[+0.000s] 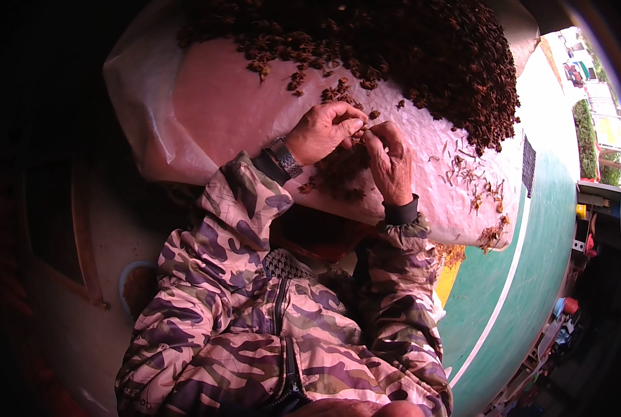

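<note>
My left hand [324, 133] and my right hand [392, 161] meet over the plastic-covered table, thumbs and forefingers pinched together. Between the fingertips is a small brown piece of star anise, mostly hidden by the fingers. Just below the hands lies a loose heap of star anise [341, 172], partly in shadow. Beyond them, a big dark pile of star anise [456, 69] covers the far side, with single stars scattered along its near edge. To the right of my right hand are thin stalks and broken bits [463, 163] on the plastic.
Pale plastic sheeting [220, 104] drapes over the table and hangs past its left edge. Dry yellowish debris [493, 233] sits at the near right corner. A green floor [495, 299] with a white line runs along the right, bordered by a shelf with assorted items [557, 320].
</note>
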Demonstrator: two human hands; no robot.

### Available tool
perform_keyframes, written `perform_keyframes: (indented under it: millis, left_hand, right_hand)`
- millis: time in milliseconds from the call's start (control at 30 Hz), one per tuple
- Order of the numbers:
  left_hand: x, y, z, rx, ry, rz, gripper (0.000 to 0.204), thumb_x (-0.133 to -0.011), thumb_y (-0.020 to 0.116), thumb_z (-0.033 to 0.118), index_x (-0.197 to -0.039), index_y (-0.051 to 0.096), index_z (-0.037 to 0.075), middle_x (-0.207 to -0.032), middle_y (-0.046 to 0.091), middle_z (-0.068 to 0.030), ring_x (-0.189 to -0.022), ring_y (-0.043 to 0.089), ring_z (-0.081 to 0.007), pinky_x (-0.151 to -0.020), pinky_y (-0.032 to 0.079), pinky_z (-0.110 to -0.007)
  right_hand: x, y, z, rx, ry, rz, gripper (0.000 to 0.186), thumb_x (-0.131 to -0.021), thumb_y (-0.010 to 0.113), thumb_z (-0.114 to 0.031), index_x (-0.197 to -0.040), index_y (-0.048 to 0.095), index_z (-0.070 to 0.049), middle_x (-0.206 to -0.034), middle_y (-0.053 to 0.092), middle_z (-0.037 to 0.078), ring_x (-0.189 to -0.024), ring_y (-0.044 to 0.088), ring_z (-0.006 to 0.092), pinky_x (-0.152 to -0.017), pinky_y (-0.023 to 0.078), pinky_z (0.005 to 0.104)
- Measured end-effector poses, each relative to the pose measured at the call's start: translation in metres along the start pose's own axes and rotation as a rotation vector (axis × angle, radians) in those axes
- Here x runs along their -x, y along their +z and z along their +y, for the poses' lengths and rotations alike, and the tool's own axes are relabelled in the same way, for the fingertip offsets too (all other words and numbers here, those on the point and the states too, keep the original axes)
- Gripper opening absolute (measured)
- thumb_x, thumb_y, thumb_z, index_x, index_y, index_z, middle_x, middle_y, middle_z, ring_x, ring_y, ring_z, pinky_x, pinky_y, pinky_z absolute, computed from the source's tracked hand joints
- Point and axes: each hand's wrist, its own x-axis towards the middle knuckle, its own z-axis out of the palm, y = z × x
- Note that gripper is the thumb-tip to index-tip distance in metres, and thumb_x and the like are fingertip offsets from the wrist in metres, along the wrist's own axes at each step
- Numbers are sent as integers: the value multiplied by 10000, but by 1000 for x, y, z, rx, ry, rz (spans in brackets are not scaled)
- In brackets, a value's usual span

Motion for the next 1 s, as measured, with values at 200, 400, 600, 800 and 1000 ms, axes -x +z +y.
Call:
perform_keyframes:
  millis: [200,400,600,800,1000]
  left_hand:
    - [3,8,-2,-192,0,102,175,-1034,685,175,-1066,705,5,-897,733,-18,-767,669,-66,-687,558,-234]
    - [3,12,-7,-186,74,185,187,-1011,714,165,-1001,697,-21,-868,736,-49,-763,677,-86,-693,564,-264]
    - [1,4,-6,-122,11,257,217,-1001,739,196,-963,688,-12,-811,715,-29,-714,654,-65,-642,547,-233]
    - [5,-3,14,-107,-117,223,242,-990,749,203,-948,658,-18,-789,733,-87,-618,694,-124,-581,565,-270]
    - [4,-7,13,-24,-199,167,270,-1024,708,252,-1020,653,-12,-868,746,-78,-666,710,-89,-481,506,-186]
  right_hand:
    - [0,1,-10,259,-210,42,93,-907,684,-99,-914,630,-25,-864,621,148,-747,638,341,-672,507,431]
    - [5,4,-18,321,-227,37,70,-894,680,-97,-876,642,-41,-821,631,137,-721,630,308,-650,496,433]
    - [9,11,-30,73,-322,-134,19,-879,654,-29,-890,646,-15,-830,633,140,-726,652,293,-670,523,391]
    - [-21,2,12,210,-210,281,69,-865,745,-41,-874,676,-46,-905,696,128,-892,693,334,-759,554,403]
    - [-36,11,46,332,-199,237,67,-852,737,-20,-875,679,-46,-930,713,125,-935,695,344,-804,555,424]
